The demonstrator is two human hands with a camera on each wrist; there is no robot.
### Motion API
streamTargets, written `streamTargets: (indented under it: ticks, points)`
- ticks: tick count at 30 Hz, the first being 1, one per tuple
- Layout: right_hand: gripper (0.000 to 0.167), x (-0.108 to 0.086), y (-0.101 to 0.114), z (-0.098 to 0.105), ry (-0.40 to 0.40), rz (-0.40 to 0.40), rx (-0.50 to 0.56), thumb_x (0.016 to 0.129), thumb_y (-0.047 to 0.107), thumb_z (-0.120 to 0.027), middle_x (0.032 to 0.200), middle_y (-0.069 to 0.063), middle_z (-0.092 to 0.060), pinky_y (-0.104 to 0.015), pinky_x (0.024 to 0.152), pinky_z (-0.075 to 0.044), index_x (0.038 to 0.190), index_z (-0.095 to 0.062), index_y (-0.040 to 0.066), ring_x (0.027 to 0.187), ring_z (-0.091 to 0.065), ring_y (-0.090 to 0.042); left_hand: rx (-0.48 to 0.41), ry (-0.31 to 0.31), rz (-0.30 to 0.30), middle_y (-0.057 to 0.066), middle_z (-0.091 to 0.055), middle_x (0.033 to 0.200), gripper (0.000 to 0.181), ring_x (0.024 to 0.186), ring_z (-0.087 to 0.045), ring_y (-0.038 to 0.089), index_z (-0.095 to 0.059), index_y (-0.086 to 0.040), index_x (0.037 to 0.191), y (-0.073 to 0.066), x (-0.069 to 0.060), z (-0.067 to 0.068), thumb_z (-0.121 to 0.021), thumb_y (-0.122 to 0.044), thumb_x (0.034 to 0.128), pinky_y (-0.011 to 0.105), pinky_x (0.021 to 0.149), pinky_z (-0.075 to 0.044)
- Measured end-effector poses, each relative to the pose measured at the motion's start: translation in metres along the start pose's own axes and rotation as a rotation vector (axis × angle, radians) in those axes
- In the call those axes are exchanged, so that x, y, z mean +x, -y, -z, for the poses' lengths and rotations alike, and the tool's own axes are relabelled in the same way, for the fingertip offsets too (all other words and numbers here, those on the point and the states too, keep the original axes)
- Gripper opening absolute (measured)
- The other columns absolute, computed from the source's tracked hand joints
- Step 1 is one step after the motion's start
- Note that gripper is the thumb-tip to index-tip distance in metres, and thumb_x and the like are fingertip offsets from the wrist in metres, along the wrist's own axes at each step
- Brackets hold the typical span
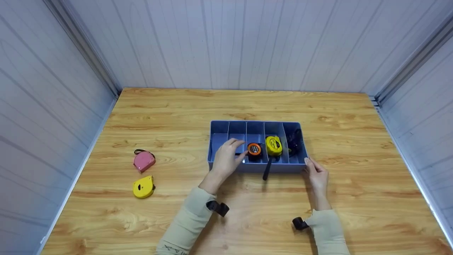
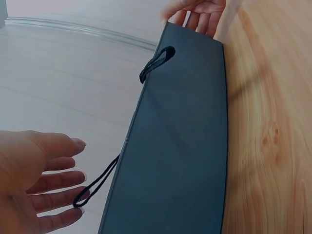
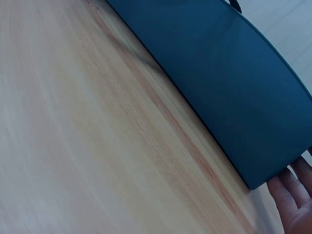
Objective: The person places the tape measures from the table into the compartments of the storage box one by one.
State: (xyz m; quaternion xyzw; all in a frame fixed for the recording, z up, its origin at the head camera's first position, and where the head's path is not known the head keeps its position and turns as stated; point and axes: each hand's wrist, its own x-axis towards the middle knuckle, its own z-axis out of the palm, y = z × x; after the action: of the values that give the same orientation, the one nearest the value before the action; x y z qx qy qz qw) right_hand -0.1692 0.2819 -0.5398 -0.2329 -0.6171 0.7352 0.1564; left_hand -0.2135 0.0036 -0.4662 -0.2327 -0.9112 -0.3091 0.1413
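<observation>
A blue divided box [image 1: 290, 168] holds an orange-and-black tape measure [image 1: 254, 149] in its middle compartment, and a yellow tape measure [image 1: 273, 146] in the compartment to the right. The yellow one's black strap [image 1: 267, 170] hangs over the front wall. My left hand [image 1: 226, 159] is over the box's left part, thumb and fingers apart, beside the orange tape measure. In the left wrist view a thin black loop [image 2: 97, 183] lies by its fingertips; whether they touch is unclear. My right hand [image 1: 318, 179] grips the front right corner, fingers against the end wall in the right wrist view.
Dark objects [image 1: 293, 141] fill part of the rightmost compartment. On the wooden table [image 1: 170, 219], at the left, a pink tape measure [image 1: 144, 161] with a black strap lies behind another yellow tape measure [image 1: 143, 187]. Pale panels [image 1: 226, 46] stand behind and at both sides.
</observation>
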Motion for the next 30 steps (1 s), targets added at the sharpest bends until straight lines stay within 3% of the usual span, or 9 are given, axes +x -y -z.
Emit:
streamTargets:
  ticks: [13, 15, 21, 28, 30]
  points:
    - [0.010, 0.002, -0.006, 0.002, 0.010, 0.021, 0.048, 0.079, 0.019, -0.067, 0.083, 0.012, -0.065, -0.024, 0.067, -0.051, 0.084, -0.068, 0.027, 0.077, -0.062, -0.005, -0.019, -0.056, 0.040, 0.009, -0.060, 0.097, 0.029, 0.090, -0.058, 0.020, -0.064, -0.002, 0.104, 0.018, -0.014, 0.017, -0.067, -0.015, 0.0785, 0.029, 0.078, -0.048]
    - [0.012, 0.003, -0.008, 0.002, 0.016, 0.016, 0.064, 0.077, 0.019, -0.069, 0.087, 0.010, -0.064, -0.024, 0.067, -0.051, 0.089, -0.069, 0.023, 0.077, -0.062, -0.006, -0.034, -0.057, 0.054, 0.009, -0.060, 0.098, 0.029, 0.091, -0.058, 0.020, -0.063, -0.001, 0.105, 0.021, -0.017, 0.020, -0.066, -0.014, 0.0792, 0.028, 0.078, -0.048]
    - [0.011, 0.006, -0.009, 0.002, 0.016, -0.037, 0.079, 0.076, 0.022, -0.070, 0.089, 0.011, -0.064, -0.025, 0.072, -0.050, 0.086, -0.069, 0.025, 0.082, -0.061, -0.006, -0.037, -0.094, 0.073, 0.011, -0.060, 0.098, 0.030, 0.091, -0.058, 0.023, -0.062, 0.001, 0.106, 0.031, -0.027, 0.030, -0.066, -0.013, 0.0793, 0.029, 0.079, -0.048]
    - [0.022, 0.002, -0.004, 0.001, 0.027, 0.029, 0.048, 0.080, 0.016, -0.066, 0.088, 0.010, -0.063, -0.024, 0.068, -0.050, 0.101, -0.067, 0.010, 0.081, -0.060, -0.004, -0.022, -0.161, 0.061, 0.013, -0.060, 0.098, 0.030, 0.091, -0.057, 0.026, -0.062, 0.003, 0.105, 0.045, -0.039, 0.038, -0.067, -0.010, 0.0777, 0.033, 0.079, -0.047]
    - [0.021, 0.003, -0.005, 0.002, 0.027, 0.018, 0.052, 0.079, 0.017, -0.066, 0.090, 0.009, -0.063, -0.023, 0.068, -0.050, 0.100, -0.068, 0.012, 0.081, -0.060, -0.003, -0.023, -0.165, 0.062, 0.012, -0.061, 0.097, 0.030, 0.091, -0.057, 0.025, -0.062, 0.003, 0.104, 0.049, -0.042, 0.040, -0.067, -0.010, 0.0779, 0.033, 0.080, -0.047]
